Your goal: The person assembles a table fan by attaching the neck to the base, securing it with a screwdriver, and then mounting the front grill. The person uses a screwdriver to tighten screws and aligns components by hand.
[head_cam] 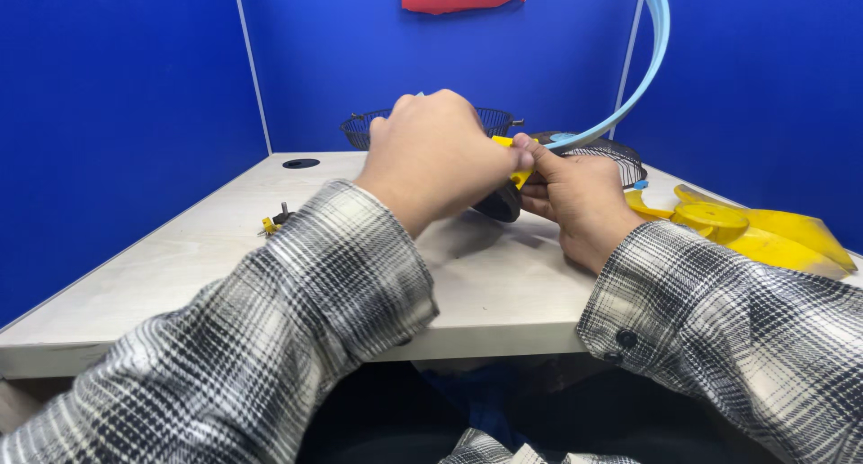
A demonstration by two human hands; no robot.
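Observation:
My left hand (438, 149) and my right hand (578, 199) meet over the middle of the table, both closed around a small black fan body (500, 203) with a yellow part (520, 176) showing between the fingers. The left hand covers most of it from above. A light blue ring (640, 77) curves up and to the right from the same spot, rising past the right hand. I cannot tell which hand grips the ring.
Two black wire fan guards (364, 131) (620, 158) lie behind the hands. A yellow fan blade (755, 235) rests at the right edge. Small yellow and dark fasteners (275, 221) sit at the left. Blue partition walls (117, 113) surround the pale wooden table (503, 293).

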